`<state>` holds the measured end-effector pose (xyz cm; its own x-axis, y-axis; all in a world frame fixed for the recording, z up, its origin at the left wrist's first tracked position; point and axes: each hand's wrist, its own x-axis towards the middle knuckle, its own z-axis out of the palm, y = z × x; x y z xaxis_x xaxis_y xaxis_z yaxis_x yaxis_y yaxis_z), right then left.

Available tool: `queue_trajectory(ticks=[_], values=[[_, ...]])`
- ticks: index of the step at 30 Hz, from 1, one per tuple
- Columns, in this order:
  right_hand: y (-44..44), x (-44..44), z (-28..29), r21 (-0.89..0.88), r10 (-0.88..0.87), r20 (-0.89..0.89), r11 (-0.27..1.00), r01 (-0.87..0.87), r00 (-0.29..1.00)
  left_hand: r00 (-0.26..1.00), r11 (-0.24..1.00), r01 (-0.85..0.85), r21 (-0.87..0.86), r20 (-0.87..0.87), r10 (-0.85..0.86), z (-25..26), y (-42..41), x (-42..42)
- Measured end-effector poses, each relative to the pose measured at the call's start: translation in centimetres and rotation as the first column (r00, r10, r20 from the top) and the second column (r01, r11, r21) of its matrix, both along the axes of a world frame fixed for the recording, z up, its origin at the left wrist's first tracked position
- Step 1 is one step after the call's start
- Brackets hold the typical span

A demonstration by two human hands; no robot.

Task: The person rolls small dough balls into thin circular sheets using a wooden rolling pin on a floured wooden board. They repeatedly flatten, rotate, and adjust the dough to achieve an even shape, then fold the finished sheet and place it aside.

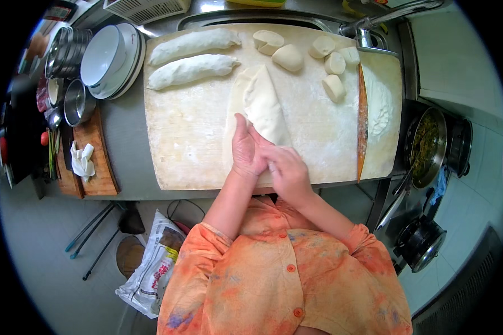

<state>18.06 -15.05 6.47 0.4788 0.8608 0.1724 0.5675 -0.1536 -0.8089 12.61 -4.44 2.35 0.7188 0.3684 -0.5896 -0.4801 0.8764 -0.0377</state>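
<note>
A flattened sheet of dough [265, 109] lies on a floured wooden board [184, 138], its right part folded over into a pointed flap. At the near end of this dough is my left hand [248, 148], palm turned up and thumb spread, holding nothing. My right hand [289, 171] meets the edge of the left palm with bent, slightly blurred fingers; whether anything is between them cannot be seen. Two long floured dough rolls [195, 46] rest at the board's far left. Several cut dough pieces [288, 57] sit along the far side and toward the right.
A slim wooden rolling pin [362, 125] lies beside a heap of flour [379, 104]. Stacked bowls and plates [105, 54] stand left, near a cutting board [96, 167] with a white cloth. A faucet [366, 31] is at the far right; a pan of food [426, 146] is at right.
</note>
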Motion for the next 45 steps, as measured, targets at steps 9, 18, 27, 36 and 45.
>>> queue_trajectory(ticks=[9,18,27,36,45], values=[[1.3,3.8,-1.7,-0.141,-0.359,-0.162,0.930,0.339,0.919,0.855,0.965,0.220,0.146,-0.504,-0.118,0.6,-0.1,0.0],[3.5,4.3,-2.9,-0.142,-0.253,-0.036,0.959,0.246,0.967,0.884,0.980,0.152,0.126,-0.462,-0.077,-0.2,-0.4,-0.6],[4.1,5.4,-2.3,-0.174,-0.061,0.237,0.979,0.104,0.970,0.882,0.954,0.213,0.210,-0.461,-0.095,-0.3,-0.8,-0.9],[5.1,6.1,-1.8,-0.278,0.027,0.262,0.959,0.049,0.965,0.841,0.922,0.282,0.264,-0.531,-0.106,1.2,-0.4,-0.1],[3.8,6.6,-3.4,-0.310,-0.339,-0.511,0.930,0.198,0.790,0.862,0.942,0.264,0.207,-0.488,-0.134,-0.1,-0.4,-0.8]])
